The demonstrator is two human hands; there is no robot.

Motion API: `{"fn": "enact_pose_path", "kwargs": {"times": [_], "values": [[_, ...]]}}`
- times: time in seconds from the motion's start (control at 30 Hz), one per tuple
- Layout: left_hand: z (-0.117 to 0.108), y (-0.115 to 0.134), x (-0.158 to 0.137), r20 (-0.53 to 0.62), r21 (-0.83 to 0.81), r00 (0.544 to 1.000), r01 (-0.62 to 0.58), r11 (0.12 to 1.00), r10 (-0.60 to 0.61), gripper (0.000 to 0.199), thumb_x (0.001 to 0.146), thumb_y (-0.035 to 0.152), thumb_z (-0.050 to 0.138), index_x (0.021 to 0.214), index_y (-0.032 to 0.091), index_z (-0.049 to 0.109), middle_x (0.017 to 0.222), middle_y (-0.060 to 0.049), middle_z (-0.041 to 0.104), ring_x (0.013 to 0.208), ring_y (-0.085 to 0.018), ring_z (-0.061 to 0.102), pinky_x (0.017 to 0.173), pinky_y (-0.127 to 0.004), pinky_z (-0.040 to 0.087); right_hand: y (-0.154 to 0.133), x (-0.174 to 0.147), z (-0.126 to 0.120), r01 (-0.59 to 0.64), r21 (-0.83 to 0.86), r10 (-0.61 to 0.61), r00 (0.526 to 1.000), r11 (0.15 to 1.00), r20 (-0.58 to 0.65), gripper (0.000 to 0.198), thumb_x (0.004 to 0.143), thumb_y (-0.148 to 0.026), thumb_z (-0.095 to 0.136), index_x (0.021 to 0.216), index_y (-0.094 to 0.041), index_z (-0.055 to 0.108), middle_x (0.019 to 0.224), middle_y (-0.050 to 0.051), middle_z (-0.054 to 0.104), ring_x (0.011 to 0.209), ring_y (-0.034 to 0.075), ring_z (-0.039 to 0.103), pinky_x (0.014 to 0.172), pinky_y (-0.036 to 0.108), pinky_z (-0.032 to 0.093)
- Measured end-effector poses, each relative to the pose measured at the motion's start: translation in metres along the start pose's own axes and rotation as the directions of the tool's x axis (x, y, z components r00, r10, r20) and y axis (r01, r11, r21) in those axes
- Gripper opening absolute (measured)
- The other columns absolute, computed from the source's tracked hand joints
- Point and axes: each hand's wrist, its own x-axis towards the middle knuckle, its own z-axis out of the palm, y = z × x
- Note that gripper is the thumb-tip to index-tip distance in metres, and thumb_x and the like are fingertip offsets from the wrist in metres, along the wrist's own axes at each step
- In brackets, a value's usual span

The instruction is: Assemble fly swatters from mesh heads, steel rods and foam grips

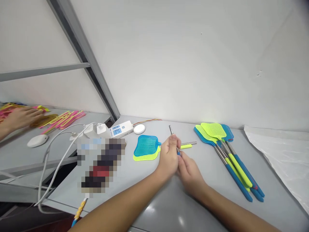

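Both of my hands are closed around one fly swatter handle with a metal rod (171, 129). My left hand (168, 156) grips the rod, whose bare end sticks up above the thumb. Just below and to the right, my right hand (190, 170) pinches the blue part; my fingers hide most of it. Beyond my left hand lie a blue fly swatter head (146, 146) and a yellow-green swatter head (145, 158), partly overlapping. Behind my hands are another metal rod (191, 142) and a yellow-green handle (187, 146).
Several fly swatters (238, 161) lie piled at right, beside white sheeting (277, 154). A power strip (120, 129), a white round device (139, 129) and a blurred-out object (103, 164) are at left. Another person's hand (24, 116) rests on colourful bands behind a metal frame (90, 67).
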Motion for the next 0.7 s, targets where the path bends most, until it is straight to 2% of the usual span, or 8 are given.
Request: {"fn": "enact_pose_path", "kwargs": {"times": [0.07, 0.13, 0.27, 0.4, 0.47, 0.53, 0.63, 0.7], "values": [[0.001, 0.001, -0.003, 0.055, 0.039, 0.998, -0.033, 0.999, 0.031, 0.047, 0.094, 0.054, 0.031, 0.07, 0.018, 0.049, 0.063, 0.002, 0.043, 0.058, -0.01, 0.041, 0.056, -0.024, 0.035, 0.001, 0.002, -0.003, 0.005, 0.035, -0.006, 1.0, 0.999, 0.018, 0.025, 0.098, -0.037, 0.031, 0.088, -0.022, 0.047, 0.056, -0.005, 0.046, 0.049, 0.013, 0.041, 0.049, 0.025, 0.03], [0.002, 0.004, -0.005, 0.121, 0.046, 0.989, -0.094, 0.994, 0.088, 0.045, 0.095, 0.051, 0.031, 0.076, 0.018, 0.054, 0.071, -0.001, 0.048, 0.064, -0.012, 0.047, 0.06, -0.024, 0.04, 0.0, 0.004, -0.006, 0.054, 0.073, -0.053, 0.998, 0.996, -0.014, 0.021, 0.097, -0.035, 0.035, 0.096, -0.021, 0.05, 0.068, -0.001, 0.054, 0.059, 0.015, 0.049, 0.057, 0.026, 0.038], [0.004, 0.01, -0.008, 0.243, 0.106, 0.937, -0.285, 0.953, 0.253, 0.035, 0.096, 0.041, 0.038, 0.098, 0.019, 0.065, 0.102, -0.007, 0.05, 0.094, -0.017, 0.053, 0.084, -0.03, 0.045, -0.006, 0.003, -0.012, 0.161, 0.179, -0.133, 0.979, 0.971, -0.157, 0.017, 0.094, -0.031, 0.044, 0.106, -0.022, 0.053, 0.096, 0.004, 0.059, 0.083, 0.018, 0.054, 0.075, 0.03, 0.045], [0.004, 0.008, -0.011, 0.358, 0.129, 0.881, -0.375, 0.918, 0.31, 0.034, 0.096, 0.037, 0.039, 0.121, 0.026, 0.06, 0.121, -0.009, 0.045, 0.117, -0.023, 0.045, 0.102, -0.038, 0.037, -0.015, 0.0, -0.02, 0.194, 0.262, -0.122, 0.956, 0.945, -0.267, 0.015, 0.092, -0.028, 0.049, 0.106, -0.025, 0.056, 0.089, 0.001, 0.056, 0.078, 0.015, 0.051, 0.072, 0.028, 0.045], [0.005, 0.005, -0.013, 0.386, 0.094, 0.878, -0.342, 0.935, 0.282, 0.04, 0.097, 0.039, 0.035, 0.132, 0.027, 0.05, 0.126, -0.01, 0.045, 0.119, -0.023, 0.044, 0.103, -0.04, 0.036, -0.02, 0.002, -0.027, 0.187, 0.344, -0.074, 0.945, 0.92, -0.317, 0.006, 0.09, -0.025, 0.053, 0.094, -0.024, 0.058, 0.079, -0.002, 0.052, 0.07, 0.012, 0.048, 0.066, 0.024, 0.043], [0.005, 0.001, -0.014, 0.399, 0.051, 0.892, -0.253, 0.966, 0.213, 0.044, 0.097, 0.043, 0.033, 0.135, 0.024, 0.043, 0.124, -0.01, 0.049, 0.113, -0.022, 0.049, 0.1, -0.039, 0.038, -0.026, 0.006, -0.036, 0.191, 0.478, -0.014, 0.937, 0.857, -0.35, 0.005, 0.089, -0.023, 0.054, 0.087, -0.023, 0.059, 0.066, -0.005, 0.044, 0.059, 0.009, 0.042, 0.058, 0.022, 0.039], [0.008, -0.005, -0.016, 0.423, -0.002, 0.901, -0.099, 0.995, 0.091, 0.047, 0.097, 0.049, 0.025, 0.129, 0.019, 0.044, 0.111, -0.01, 0.057, 0.101, -0.02, 0.054, 0.094, -0.038, 0.041, -0.039, 0.014, -0.05, 0.181, 0.637, 0.053, 0.942, 0.749, -0.331, 0.01, 0.089, -0.021, 0.051, 0.086, -0.022, 0.06, 0.05, -0.009, 0.025, 0.047, 0.009, 0.031, 0.05, 0.022, 0.035], [0.011, -0.009, -0.018, 0.491, 0.0, 0.871, -0.031, 1.0, 0.027, 0.05, 0.096, 0.053, 0.023, 0.123, 0.018, 0.047, 0.105, -0.009, 0.058, 0.094, -0.019, 0.054, 0.088, -0.035, 0.042, -0.048, 0.018, -0.058, 0.134, 0.648, 0.099, 0.945, 0.75, -0.311, 0.016, 0.091, -0.025, 0.05, 0.082, -0.02, 0.062, 0.047, -0.008, 0.023, 0.048, 0.01, 0.035, 0.053, 0.023, 0.038]]}}
